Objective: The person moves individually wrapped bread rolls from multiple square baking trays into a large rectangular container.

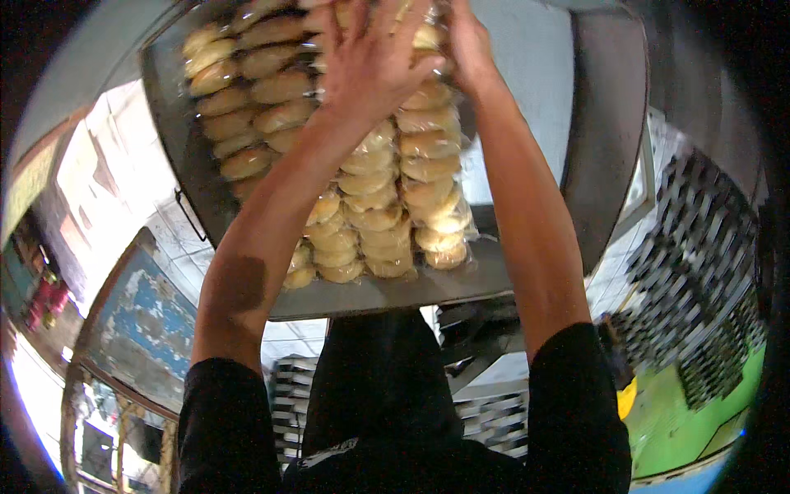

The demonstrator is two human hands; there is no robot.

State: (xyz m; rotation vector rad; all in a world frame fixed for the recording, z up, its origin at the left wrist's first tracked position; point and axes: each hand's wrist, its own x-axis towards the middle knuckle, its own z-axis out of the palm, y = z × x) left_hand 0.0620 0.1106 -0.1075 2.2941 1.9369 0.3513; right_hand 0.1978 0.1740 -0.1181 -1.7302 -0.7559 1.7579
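Note:
Several rows of bread buns in clear plastic wrapping (430, 145) lie on a dark metal-looking table (382, 299). My left hand (370, 58) rests over the far part of the rows with its fingers spread, touching the wrapped buns; its fingertips are partly cut off by the picture's top edge. At the right side of the far end of the rightmost row is my right hand (470, 46), its palm side against the wrapping. Its fingers are largely hidden, so whether it grips a pack is unclear.
A pale sheet or board (531, 92) covers the table's right part. Dark stacked slatted objects (691, 278) stand on the right above a green floor (660, 426). At the left is a worn blue panel (145, 315). A thin metal handle (188, 216) sticks out from the table's left side.

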